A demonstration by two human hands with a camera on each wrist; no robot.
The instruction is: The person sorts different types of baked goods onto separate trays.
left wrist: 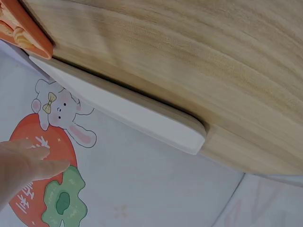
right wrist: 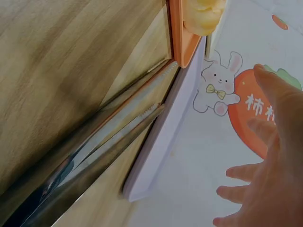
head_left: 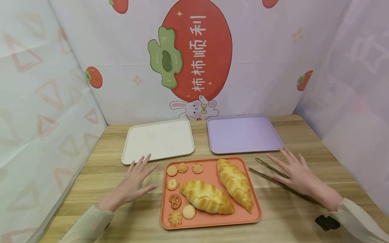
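My left hand (head_left: 132, 185) hovers with fingers spread at the left of an orange tray (head_left: 212, 223), holding nothing. Over at the right, my right hand (head_left: 299, 173) is spread too, above a pair of metal tongs (head_left: 267, 176) lying with its toothed tips apart. The right wrist view shows the tongs (right wrist: 118, 120) below that hand. On the orange tray lie two braided loaves, one in the middle (head_left: 206, 197) and one at the right (head_left: 235, 182). Several small cookies line its left side, among them a pretzel (head_left: 175, 201) and a round pale cookie (head_left: 189, 212).
Behind the orange tray stand a white tray (head_left: 159, 140) at the left and a purple tray (head_left: 244, 135) at the right, both bare. A black object (head_left: 327, 222) lies by the right sleeve. Printed cloth walls close off the wooden table's (head_left: 136, 219) back and sides.
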